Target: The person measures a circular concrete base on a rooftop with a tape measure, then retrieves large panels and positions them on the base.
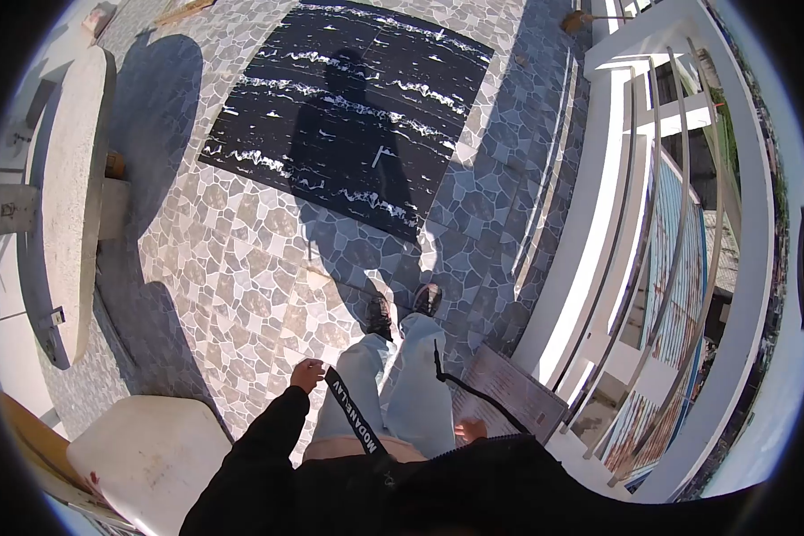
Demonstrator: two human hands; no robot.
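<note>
My left hand [307, 375] hangs beside my left thigh, its fingers loosely bent and nothing visible in them. Close to its fingertips, apparently just apart, is the upper end of a black strap [352, 412] with white lettering. My right hand [470, 431] is low by my right thigh, partly covered by the dark sleeve; its fingers look loose and I see nothing held. Above and beside it a thin black cord [481, 396] dangles from my jacket. Ahead on the floor lies a black rug [366, 98] with white streaks, my shadow falling across it.
Stone-patterned tiles [232, 259] cover the floor. At left stand a pale rounded tabletop [73, 205] and a whitish chair seat [152, 456]. On the right runs a white wall with metal rails [657, 268]. A greyish printed panel [514, 393] rests near my right leg.
</note>
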